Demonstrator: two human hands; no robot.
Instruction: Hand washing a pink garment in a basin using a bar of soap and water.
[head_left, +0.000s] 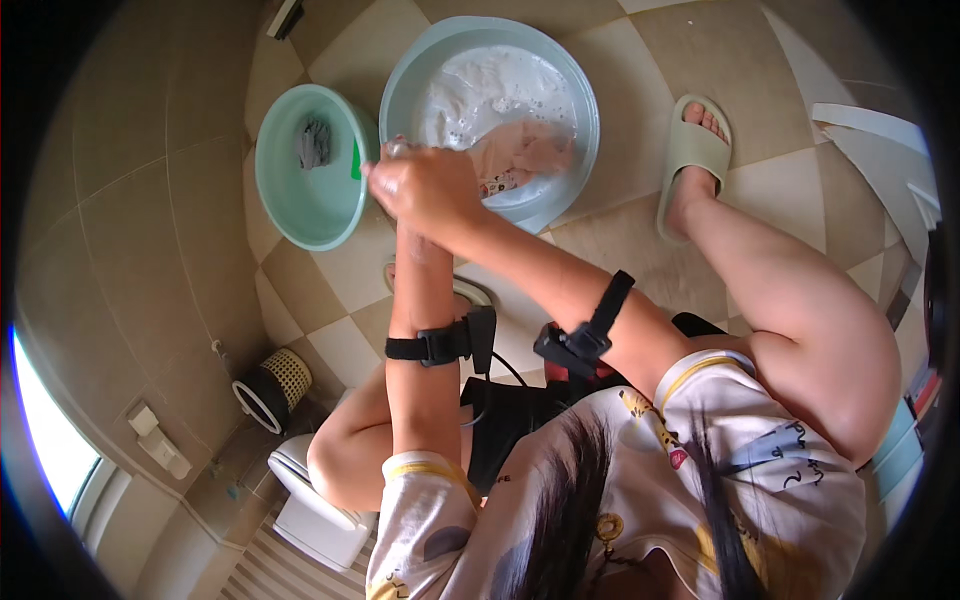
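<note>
My right hand (436, 184) is curled, wet and crossed over my left wrist, above the near left rim of a large light-blue plastic basin (589, 112). My left hand (397, 147) lies mostly hidden beneath it; only a small part with suds shows. Whether either hand holds anything is hidden. In the large basin, white fabric (480, 79) lies in foamy water. A pinkish garment (521, 150) with a printed patch is partly sunk in the water, just right of my hands. Left of it stands a smaller green plastic basin (270, 169) with a crumpled grey cloth (314, 144) and a bright green item (356, 159).
Tiled floor lies below, with my slippered foot (701, 150) right of the large basin. A tiled wall (127, 187) rises at the left. A black and cream basket (277, 382) and a white lidded object (322, 517) stand at lower left. Black straps circle both forearms.
</note>
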